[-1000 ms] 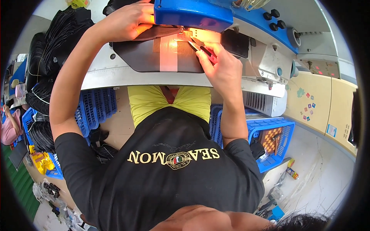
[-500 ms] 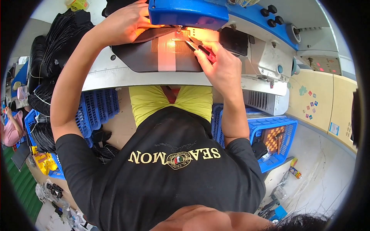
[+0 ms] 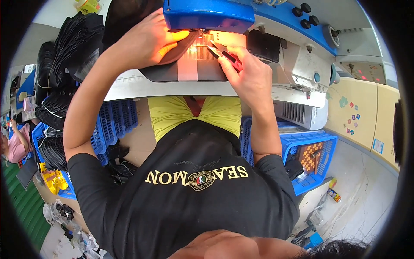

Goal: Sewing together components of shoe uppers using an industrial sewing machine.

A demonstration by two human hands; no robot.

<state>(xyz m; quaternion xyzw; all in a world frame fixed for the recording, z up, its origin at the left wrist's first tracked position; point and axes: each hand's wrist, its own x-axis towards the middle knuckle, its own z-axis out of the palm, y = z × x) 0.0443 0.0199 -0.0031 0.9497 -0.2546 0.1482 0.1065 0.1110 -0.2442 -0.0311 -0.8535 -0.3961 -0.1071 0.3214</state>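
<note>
My left hand (image 3: 148, 41) is at the left of the sewing machine's blue head (image 3: 209, 16). Its thumb and forefinger hold a dark curved fabric piece (image 3: 180, 51), whose tip reaches the needle area (image 3: 201, 33). Beneath lies a black flat panel (image 3: 161, 74) with a pale strip (image 3: 187, 71) across it, on the white machine bed. My right hand (image 3: 250, 73) is closed round thread snips (image 3: 228, 58) with a red handle. Their blades point up and left, just right of the needle, under a bright orange light. The left hand's other fingers are partly hidden behind the blue head.
Bundled black pieces (image 3: 73, 47) are piled at the left. Blue crates (image 3: 114, 123) stand under the bed; another blue crate (image 3: 317, 172), at the right, holds a checkered board. A black box-like part (image 3: 263, 46) sits right of the needle. A person in pink (image 3: 19, 144) is at far left.
My left hand has shifted slightly right and down, and the curved fabric piece has turned to slant more downward. More black material shows behind the left hand. My right hand keeps the snips nearly in place.
</note>
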